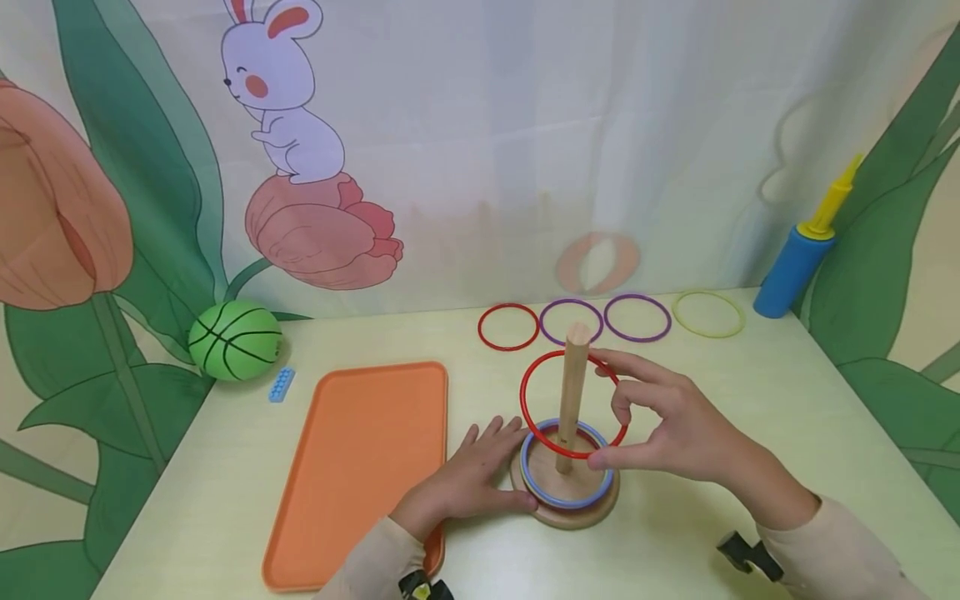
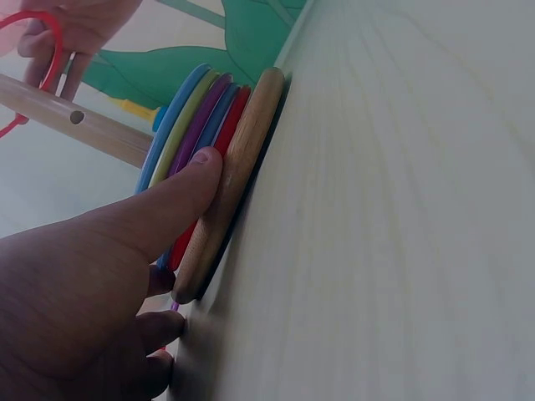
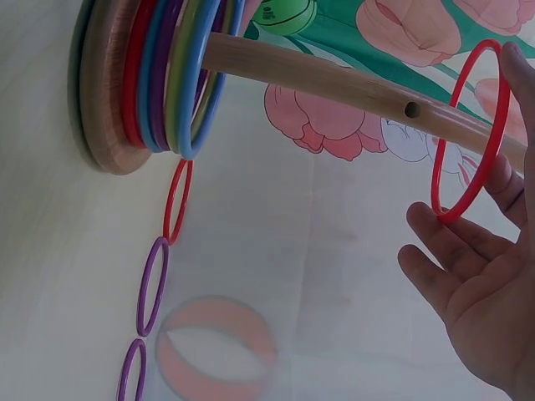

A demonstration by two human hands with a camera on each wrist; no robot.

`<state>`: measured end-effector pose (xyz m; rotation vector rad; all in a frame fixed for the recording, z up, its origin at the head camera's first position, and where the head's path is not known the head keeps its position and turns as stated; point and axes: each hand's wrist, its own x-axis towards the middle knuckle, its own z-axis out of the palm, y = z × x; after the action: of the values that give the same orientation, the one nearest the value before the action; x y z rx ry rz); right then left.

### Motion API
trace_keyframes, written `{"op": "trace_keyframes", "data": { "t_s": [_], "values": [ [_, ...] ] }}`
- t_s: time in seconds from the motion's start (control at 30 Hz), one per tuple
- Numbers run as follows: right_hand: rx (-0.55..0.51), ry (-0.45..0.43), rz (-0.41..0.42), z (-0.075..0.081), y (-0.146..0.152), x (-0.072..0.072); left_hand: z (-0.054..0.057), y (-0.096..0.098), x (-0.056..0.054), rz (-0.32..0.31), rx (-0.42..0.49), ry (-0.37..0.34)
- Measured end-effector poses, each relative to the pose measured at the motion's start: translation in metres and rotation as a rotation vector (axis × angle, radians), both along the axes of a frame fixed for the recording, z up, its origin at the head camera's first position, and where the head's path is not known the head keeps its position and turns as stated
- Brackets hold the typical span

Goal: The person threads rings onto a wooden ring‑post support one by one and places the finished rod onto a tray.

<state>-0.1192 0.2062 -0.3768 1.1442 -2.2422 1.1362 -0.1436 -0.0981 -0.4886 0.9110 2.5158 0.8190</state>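
Observation:
My right hand (image 1: 675, 425) pinches a red ring (image 1: 522, 396) between thumb and fingers. In the right wrist view, the wooden post (image 3: 334, 82) passes through this ring near its upper end. Below, a round wooden base (image 1: 566, 521) carries a pile of rings round the post. From the bottom, the left wrist view shows red, blue, purple (image 2: 201, 117) and yellow-green, with a light blue ring (image 1: 525, 475) uppermost. My left hand (image 1: 480, 475) lies at the base's left side, fingers spread. Its thumb (image 2: 196, 180) presses against the base and lower rings.
Along the back edge lie a red ring (image 1: 480, 329), two purple rings and a yellow ring (image 1: 708, 336). An orange tray (image 1: 367, 467) is to the left, with a small blue block (image 1: 281, 385) and a green ball (image 1: 234, 340) beyond. A blue-and-yellow pump (image 1: 795, 271) stands back right.

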Motion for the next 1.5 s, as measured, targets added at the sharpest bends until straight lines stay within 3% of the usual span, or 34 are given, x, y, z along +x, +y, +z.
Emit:
{"op": "trace_keyframes", "data": {
  "t_s": [0.23, 0.83, 1.5],
  "values": [
    [0.042, -0.028, -0.044, -0.005, 0.002, 0.003, 0.001, 0.0, -0.001, 0.001, -0.007, 0.012],
    [0.057, -0.067, -0.063, -0.017, 0.004, 0.01, 0.003, 0.002, 0.001, 0.004, -0.004, -0.002],
    [0.191, -0.251, -0.155, -0.043, 0.007, 0.018, -0.001, 0.001, 0.0, 0.004, 0.005, 0.018]
  ]
}}
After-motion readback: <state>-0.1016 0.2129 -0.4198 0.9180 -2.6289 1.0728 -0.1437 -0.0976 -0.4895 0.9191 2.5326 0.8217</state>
